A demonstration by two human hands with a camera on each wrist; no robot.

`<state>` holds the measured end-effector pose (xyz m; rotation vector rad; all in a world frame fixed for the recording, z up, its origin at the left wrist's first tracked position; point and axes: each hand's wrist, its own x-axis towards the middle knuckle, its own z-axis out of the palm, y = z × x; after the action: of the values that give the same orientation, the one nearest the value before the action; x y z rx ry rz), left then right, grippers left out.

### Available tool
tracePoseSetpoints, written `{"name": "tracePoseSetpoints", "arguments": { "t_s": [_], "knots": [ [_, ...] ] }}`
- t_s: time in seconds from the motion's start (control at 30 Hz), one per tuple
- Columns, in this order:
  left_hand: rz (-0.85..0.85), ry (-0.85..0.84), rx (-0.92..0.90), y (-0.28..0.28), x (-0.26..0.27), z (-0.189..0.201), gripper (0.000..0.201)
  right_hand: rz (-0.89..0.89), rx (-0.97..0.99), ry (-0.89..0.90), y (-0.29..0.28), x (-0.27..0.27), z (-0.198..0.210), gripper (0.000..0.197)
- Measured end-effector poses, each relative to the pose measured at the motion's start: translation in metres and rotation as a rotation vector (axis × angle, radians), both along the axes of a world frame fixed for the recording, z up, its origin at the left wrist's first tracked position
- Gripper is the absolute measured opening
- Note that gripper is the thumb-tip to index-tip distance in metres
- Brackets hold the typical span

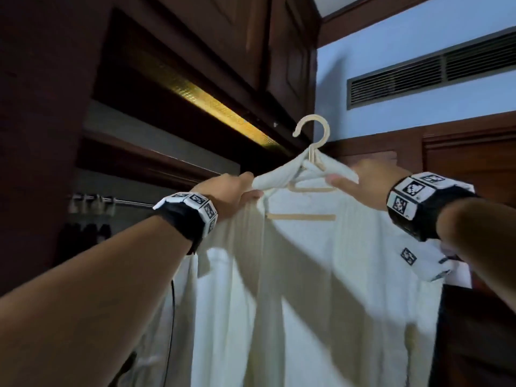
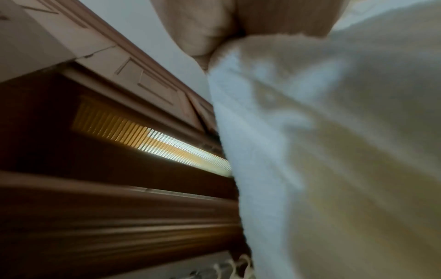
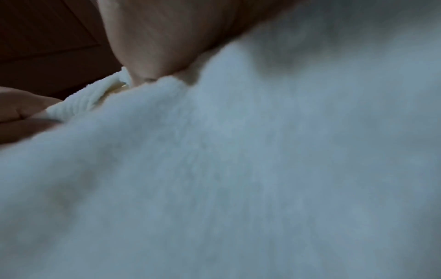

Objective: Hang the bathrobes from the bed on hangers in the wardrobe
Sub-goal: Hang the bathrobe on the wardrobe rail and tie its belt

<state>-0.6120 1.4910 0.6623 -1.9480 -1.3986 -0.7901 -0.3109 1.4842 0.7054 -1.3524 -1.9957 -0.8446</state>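
A white bathrobe (image 1: 321,275) hangs on a pale wooden hanger (image 1: 312,129) that I hold up in front of the open wardrobe. My left hand (image 1: 237,188) grips the robe's left shoulder, and my right hand (image 1: 354,182) grips its right shoulder over the hanger arm. The hanger's hook stands free above the collar, level with the wardrobe's front edge. White cloth of the bathrobe (image 2: 334,151) fills the left wrist view below my fingers (image 2: 203,28). In the right wrist view my thumb (image 3: 148,47) presses into the bathrobe (image 3: 238,169).
The metal wardrobe rail (image 1: 122,201) runs at the left, below hand height, with several pale hanger hooks (image 1: 92,203) on it. A lit strip (image 1: 217,107) glows under the upper cabinets. A dark wood door (image 1: 474,169) and a wall vent (image 1: 432,71) lie at the right.
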Motion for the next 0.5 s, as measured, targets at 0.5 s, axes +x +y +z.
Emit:
{"name": "tracePoseSetpoints", "arguments": {
  "t_s": [0.5],
  "knots": [
    [0.578, -0.153, -0.401, 0.257, -0.210, -0.087, 0.045, 0.301, -0.174, -0.107, 0.377, -0.272, -0.059, 0.067]
  ]
}}
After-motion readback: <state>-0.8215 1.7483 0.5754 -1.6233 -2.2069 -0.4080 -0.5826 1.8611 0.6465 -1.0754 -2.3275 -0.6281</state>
